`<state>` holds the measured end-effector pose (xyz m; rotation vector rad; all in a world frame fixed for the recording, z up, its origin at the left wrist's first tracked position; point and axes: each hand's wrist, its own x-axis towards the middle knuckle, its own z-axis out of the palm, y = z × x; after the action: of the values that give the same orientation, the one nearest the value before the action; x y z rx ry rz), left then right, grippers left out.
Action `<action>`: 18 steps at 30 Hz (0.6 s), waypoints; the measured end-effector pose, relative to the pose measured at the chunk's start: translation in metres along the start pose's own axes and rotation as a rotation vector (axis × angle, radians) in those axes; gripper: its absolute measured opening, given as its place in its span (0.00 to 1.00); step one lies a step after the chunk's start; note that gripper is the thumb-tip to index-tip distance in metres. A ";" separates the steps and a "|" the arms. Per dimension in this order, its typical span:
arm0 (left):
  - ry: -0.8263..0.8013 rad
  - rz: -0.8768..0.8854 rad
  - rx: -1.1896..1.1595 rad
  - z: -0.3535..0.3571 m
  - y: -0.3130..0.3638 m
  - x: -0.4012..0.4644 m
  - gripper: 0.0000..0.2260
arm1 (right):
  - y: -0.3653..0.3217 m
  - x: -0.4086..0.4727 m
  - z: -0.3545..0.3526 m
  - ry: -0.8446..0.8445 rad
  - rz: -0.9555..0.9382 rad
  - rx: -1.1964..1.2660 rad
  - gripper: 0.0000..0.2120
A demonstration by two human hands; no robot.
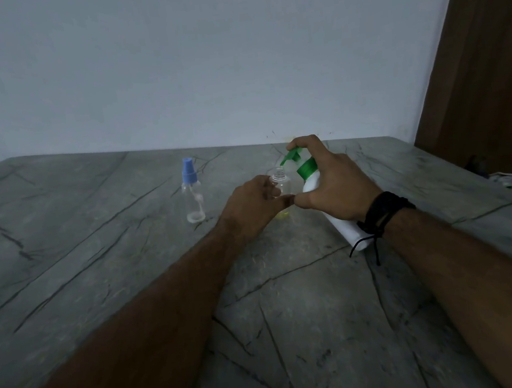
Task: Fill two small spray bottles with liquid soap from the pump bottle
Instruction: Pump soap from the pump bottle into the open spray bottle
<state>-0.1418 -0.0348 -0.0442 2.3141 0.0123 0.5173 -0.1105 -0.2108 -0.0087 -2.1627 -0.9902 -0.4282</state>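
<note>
On the grey veined stone counter, the right hand grips the tilted white pump bottle, a finger on its green pump head. The left hand holds the uncapped clear spray bottle under the nozzle, yellowish liquid at its base. Farther left, apart, a blue-capped spray bottle stands upright.
</note>
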 end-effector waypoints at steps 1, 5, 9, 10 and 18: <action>0.001 0.003 0.005 0.000 0.000 0.000 0.21 | 0.000 0.000 0.000 -0.005 -0.002 -0.001 0.35; 0.004 0.010 0.024 0.001 0.000 0.001 0.23 | -0.001 0.000 0.000 -0.017 -0.007 -0.006 0.34; 0.004 0.006 0.023 0.001 0.000 0.001 0.24 | 0.000 0.000 0.000 -0.007 -0.012 -0.006 0.35; 0.003 0.005 0.022 0.001 0.000 0.001 0.24 | 0.000 0.000 0.000 -0.007 -0.013 -0.006 0.35; -0.008 0.006 0.011 0.000 0.000 0.000 0.27 | -0.002 0.001 0.000 -0.013 -0.010 -0.010 0.35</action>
<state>-0.1422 -0.0353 -0.0442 2.3277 0.0047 0.5125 -0.1114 -0.2098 -0.0073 -2.1726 -1.0091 -0.4250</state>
